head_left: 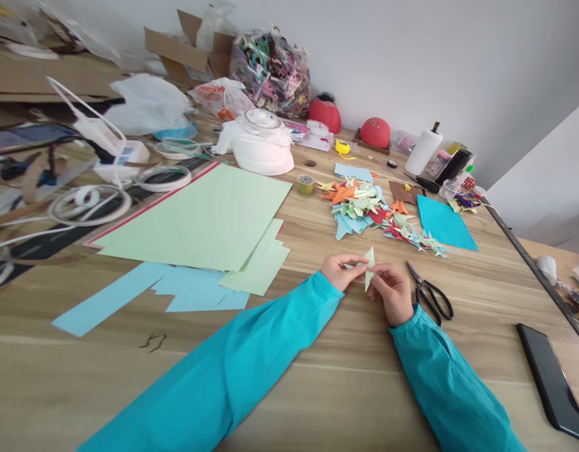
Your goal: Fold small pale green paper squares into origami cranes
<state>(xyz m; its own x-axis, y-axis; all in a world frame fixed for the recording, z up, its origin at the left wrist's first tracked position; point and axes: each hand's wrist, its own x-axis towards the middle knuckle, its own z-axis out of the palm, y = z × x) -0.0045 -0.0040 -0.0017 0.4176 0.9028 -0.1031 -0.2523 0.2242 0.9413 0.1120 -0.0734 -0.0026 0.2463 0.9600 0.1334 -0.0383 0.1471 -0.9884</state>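
Observation:
Between my two hands is a small folded piece of light green paper [369, 257], pointed at its top and bottom ends. My left hand [344, 270] pinches it from the left, thumb and fingers pressed together. From the other side my right hand [391, 290] grips its right edge with bent fingers; part of the paper is hidden behind the fingertips. Just beyond lies a heap of folded paper cranes [359, 204] in orange, green, blue and red. Black-handled scissors [430, 294] rest on the table close to my right hand.
Large green paper sheets [199, 216] and blue paper pieces [199, 290] lie to the left. A phone [552, 380] is at the right edge. A thread spool [305, 184], a turquoise sheet [444, 223], red pincushions [374, 132] and coiled white cables [89, 204] lie farther off.

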